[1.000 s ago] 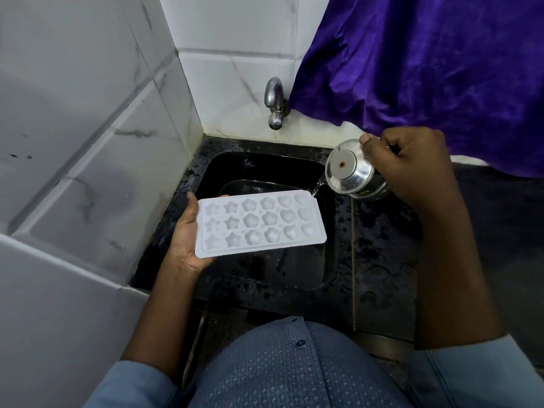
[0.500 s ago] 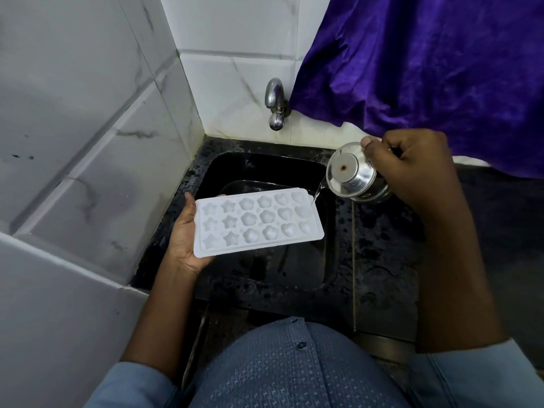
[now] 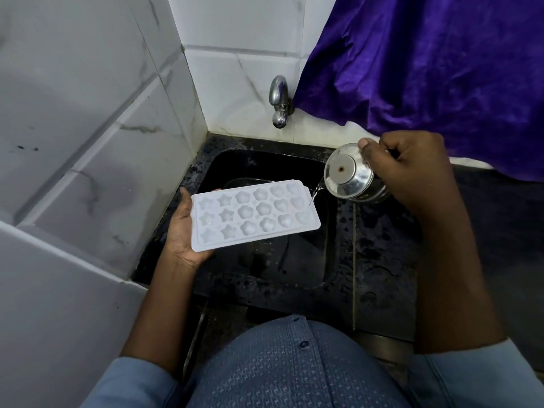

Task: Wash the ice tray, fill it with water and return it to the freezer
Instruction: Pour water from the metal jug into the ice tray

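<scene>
Ice tray (image 3: 253, 214) hangs level over the black sink (image 3: 265, 160), its left end held by the left hand (image 3: 182, 231); the right hand (image 3: 412, 169) wraps its fingers round a tilted steel pot (image 3: 350, 178) trickling water into the right-end moulds. Filling is the step in hand; the next move likely calls for shifting the stream across the remaining moulds

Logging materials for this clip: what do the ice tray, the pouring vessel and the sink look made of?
Ice tray: white matte plastic, judging by its moulded star and flower cavities. Vessel: polished metal, probably stainless steel, given its mirror-like reflections. Sink: black, wet and glossy with a speckled rim, possibly granite or composite; unclear.
</scene>
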